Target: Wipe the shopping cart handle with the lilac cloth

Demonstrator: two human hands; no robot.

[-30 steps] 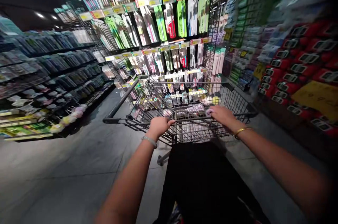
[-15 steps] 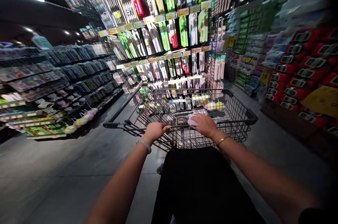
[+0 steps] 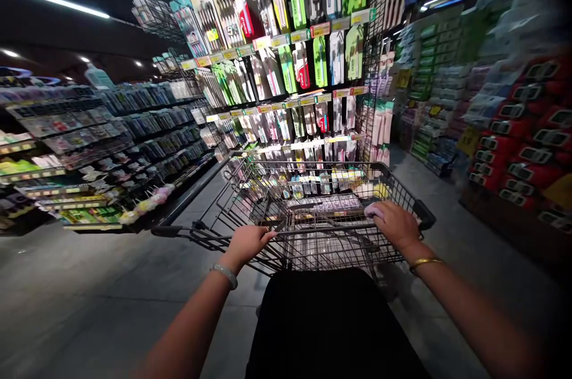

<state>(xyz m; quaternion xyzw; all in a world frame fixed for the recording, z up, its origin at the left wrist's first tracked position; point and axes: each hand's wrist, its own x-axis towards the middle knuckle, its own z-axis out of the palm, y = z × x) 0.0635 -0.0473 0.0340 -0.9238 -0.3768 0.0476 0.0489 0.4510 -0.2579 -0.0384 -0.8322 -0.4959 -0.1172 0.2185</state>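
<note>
A dark wire shopping cart (image 3: 322, 254) stands sideways just in front of me. My left hand (image 3: 248, 244) is wrapped around its near top rail, left of the middle. Farther right, my right hand (image 3: 397, 223) is closed over the same rail. A small pale pink, soft-looking thing (image 3: 374, 210) pokes out at its fingertips; its kind I cannot make out. Low inside the cart lie flat, pale packaged things, partly hidden by the wires.
Beyond the cart rises a rack of packaged toothbrushes (image 3: 308, 63) with price tags. Shelves of small packs (image 3: 152, 123) line the left. Stacked red packs (image 3: 513, 158) stand on the right. Grey floor (image 3: 125, 283) runs along both sides.
My right hand has slid right along the rail with the pink thing, and my left hand has shifted slightly left and down. The hands are farther apart; the cart sits lower in view.
</note>
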